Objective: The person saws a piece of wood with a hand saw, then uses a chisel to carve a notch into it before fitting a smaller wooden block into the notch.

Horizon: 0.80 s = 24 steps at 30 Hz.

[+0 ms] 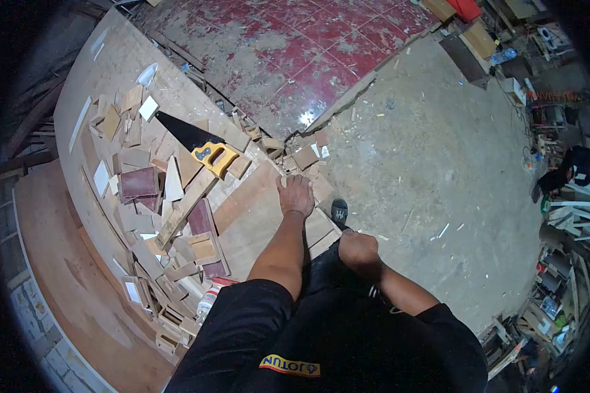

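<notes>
My left hand [295,196] presses down on a pale wooden board [249,239] near its far edge, with its fingers bent at that edge. Closed in a fist, my right hand [359,249] is beside the board's near right corner, by a thin white-edged strip [328,221]. What the fist grips is hidden. On the worktable ahead and to the left lies a handsaw [206,147] with a yellow handle and a dark blade, touched by neither hand.
Wood offcuts [137,183] in several sizes are heaped across the worktable [121,52] on my left. My shoe [339,209] is on the concrete floor [426,164]. Red tiles [295,39] with debris are farther ahead. Clutter and stacked wood [573,219] line the right side.
</notes>
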Available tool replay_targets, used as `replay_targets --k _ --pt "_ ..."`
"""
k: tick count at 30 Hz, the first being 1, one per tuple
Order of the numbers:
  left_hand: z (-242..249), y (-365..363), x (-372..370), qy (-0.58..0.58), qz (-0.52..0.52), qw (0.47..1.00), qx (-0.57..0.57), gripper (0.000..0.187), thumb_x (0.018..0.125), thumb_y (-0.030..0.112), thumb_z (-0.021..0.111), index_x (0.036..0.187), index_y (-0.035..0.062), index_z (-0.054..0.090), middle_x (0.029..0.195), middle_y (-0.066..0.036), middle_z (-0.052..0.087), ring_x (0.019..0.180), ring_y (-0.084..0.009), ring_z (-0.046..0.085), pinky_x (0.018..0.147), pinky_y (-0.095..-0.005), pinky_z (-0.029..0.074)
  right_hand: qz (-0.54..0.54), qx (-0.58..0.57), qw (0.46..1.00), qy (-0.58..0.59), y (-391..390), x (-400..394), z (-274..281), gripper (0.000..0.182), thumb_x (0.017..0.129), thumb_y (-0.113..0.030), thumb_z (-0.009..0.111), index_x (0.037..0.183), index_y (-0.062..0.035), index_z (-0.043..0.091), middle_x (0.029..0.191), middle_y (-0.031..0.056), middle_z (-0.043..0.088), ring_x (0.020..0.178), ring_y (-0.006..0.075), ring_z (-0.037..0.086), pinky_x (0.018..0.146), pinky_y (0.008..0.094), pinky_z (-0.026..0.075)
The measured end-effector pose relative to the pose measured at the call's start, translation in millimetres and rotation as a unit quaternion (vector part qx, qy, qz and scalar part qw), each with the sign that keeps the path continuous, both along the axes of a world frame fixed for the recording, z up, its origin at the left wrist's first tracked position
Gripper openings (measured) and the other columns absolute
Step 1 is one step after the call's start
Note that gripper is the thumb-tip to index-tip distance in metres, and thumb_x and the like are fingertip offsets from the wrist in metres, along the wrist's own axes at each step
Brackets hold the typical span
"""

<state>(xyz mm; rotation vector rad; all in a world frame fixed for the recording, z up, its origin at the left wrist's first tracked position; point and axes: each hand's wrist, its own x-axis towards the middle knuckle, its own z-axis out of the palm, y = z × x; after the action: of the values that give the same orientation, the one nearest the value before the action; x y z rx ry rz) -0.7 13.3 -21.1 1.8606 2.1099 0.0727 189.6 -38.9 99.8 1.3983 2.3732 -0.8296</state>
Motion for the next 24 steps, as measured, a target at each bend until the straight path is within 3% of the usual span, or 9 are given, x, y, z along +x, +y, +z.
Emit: replay_targets --k 2,6,8,9,11,13,16,22,24 --pt "2.1 0.9 0.9 0.006 0.001 1.0 -0.025 0.027 0.094 0.029 0.043 0.103 0.0124 0.063 0.106 -0.004 0.059 0.112 -0.0202 0.049 0.108 -0.0524 0.016 0.056 0.108 0.993 0.0 1.9 -5.7 12.0 0.009 0.074 -0.01 0.055 0.073 -0.0036 0.061 0.061 0.0118 0.062 0.053 0.0237 0.064 0.044 0.0364 0.048" --pt "3.9 1.2 0.7 0.006 0.004 0.999 -0.036 0.028 0.094 0.029 0.043 0.105 0.0123 0.062 0.108 -0.004 0.059 0.113 -0.0202 0.048 0.108 -0.0526 0.015 0.039 0.082 0.995 -0.033 2.6 -15.8 1.6 0.008 0.072 -0.011 0.056 0.069 -0.0049 0.06 0.062 0.0124 0.062 0.054 0.0226 0.064 0.043 0.0376 0.048" --pt "1.8 0.5 0.7 0.008 0.001 0.999 -0.033 0.028 0.094 0.029 0.042 0.105 0.0125 0.062 0.108 -0.004 0.059 0.112 -0.0202 0.049 0.108 -0.0527 0.015 0.045 -0.05 0.994 -0.08 13.9 -23.8 -2.6 0.011 0.076 -0.011 0.058 0.075 -0.0028 0.065 0.075 0.0155 0.068 0.069 0.0261 0.07 0.052 0.0371 0.053" --pt "1.2 0.3 0.7 0.007 0.001 0.999 -0.033 0.028 0.094 0.029 0.042 0.105 0.0125 0.062 0.108 -0.004 0.059 0.112 -0.0202 0.049 0.108 -0.0527 0.015 0.046 -0.05 0.994 -0.08 22.3 -33.0 -8.6 0.011 0.076 -0.011 0.058 0.075 -0.0028 0.065 0.075 0.0155 0.068 0.069 0.0261 0.07 0.052 0.0371 0.053" --pt "0.4 0.2 0.5 0.004 0.001 1.0 -0.024 0.027 0.094 0.028 0.042 0.103 0.0122 0.062 0.107 -0.004 0.059 0.111 -0.0202 0.05 0.109 -0.0525 0.016 -0.059 -0.192 0.965 -0.169 41.6 -57.0 -31.5 0.018 0.08 -0.012 0.059 0.09 -0.003 0.071 0.094 0.0162 0.071 0.088 0.0287 0.07 0.066 0.0377 0.056" --pt "1.5 0.3 0.2 0.007 0.003 1.0 -0.022 0.027 0.094 0.028 0.043 0.102 0.0122 0.062 0.106 -0.004 0.06 0.111 -0.0202 0.05 0.109 -0.0522 0.016 -0.04 -0.194 0.965 -0.174 53.4 -71.7 -55.5 0.024 0.085 -0.016 0.055 0.099 -0.0081 0.073 0.106 0.0144 0.069 0.097 0.0291 0.068 0.074 0.0392 0.055" --pt "4.8 1.1 1.3 0.003 0.001 1.0 -0.02 0.026 0.093 0.029 0.044 0.1 0.0121 0.063 0.105 -0.004 0.06 0.11 -0.0202 0.05 0.108 -0.0516 0.016 -0.036 -0.184 0.966 -0.18 61.1 -80.6 -63.4 0.024 0.084 -0.015 0.056 0.099 -0.0084 0.073 0.106 0.0126 0.069 0.098 0.0281 0.068 0.077 0.0367 0.055" --pt "1.0 0.1 -0.2 0.0 -0.004 1.0 -0.011 0.026 0.093 0.029 0.044 0.099 0.0125 0.063 0.104 -0.004 0.059 0.109 -0.02 0.049 0.108 -0.0507 0.015 -0.051 -0.262 0.939 -0.215 63.7 -61.1 20.6 0.027 0.086 -0.016 0.055 0.108 -0.0106 0.071 0.111 0.0097 0.068 0.102 0.0276 0.066 0.079 0.0363 0.055" --pt "1.2 1.8 -0.4 -0.001 0.0 1.0 -0.015 0.026 0.093 0.029 0.044 0.098 0.0127 0.063 0.104 -0.004 0.058 0.109 -0.0201 0.049 0.108 -0.0506 0.015 -0.032 -0.263 0.938 -0.224 64.1 -70.2 1.3 0.027 0.086 -0.016 0.055 0.108 -0.0102 0.07 0.113 0.0099 0.068 0.102 0.0276 0.066 0.079 0.0362 0.054"
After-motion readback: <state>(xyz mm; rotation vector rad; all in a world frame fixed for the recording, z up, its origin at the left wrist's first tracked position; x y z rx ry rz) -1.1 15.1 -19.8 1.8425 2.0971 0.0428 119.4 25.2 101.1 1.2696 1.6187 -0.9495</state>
